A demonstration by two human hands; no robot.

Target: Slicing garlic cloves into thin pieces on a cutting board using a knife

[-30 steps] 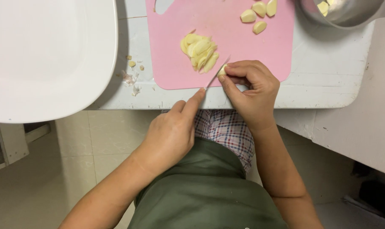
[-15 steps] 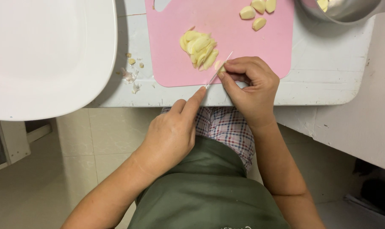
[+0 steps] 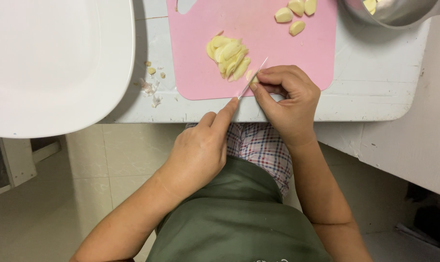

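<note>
My left hand (image 3: pixel 200 148) grips a knife, forefinger laid along the thin blade (image 3: pixel 253 77), which points up and right over the pink cutting board (image 3: pixel 278 43). My right hand (image 3: pixel 285 99) pinches a small garlic clove (image 3: pixel 253 80) against the board's near edge, right at the blade. A heap of pale garlic slices (image 3: pixel 228 56) lies just left of the blade. Three whole peeled cloves (image 3: pixel 293 14) rest near the board's far edge.
A white rounded lid or seat (image 3: pixel 55 63) fills the left. Garlic skin scraps (image 3: pixel 152 85) lie on the white surface (image 3: pixel 375 92) beside the board. A metal bowl (image 3: pixel 399 12) holding cloves stands at the top right. Tiled floor lies below.
The knife and both hands have barely shifted; the blade has edged a little along the clove and the slice heap looks much the same.
</note>
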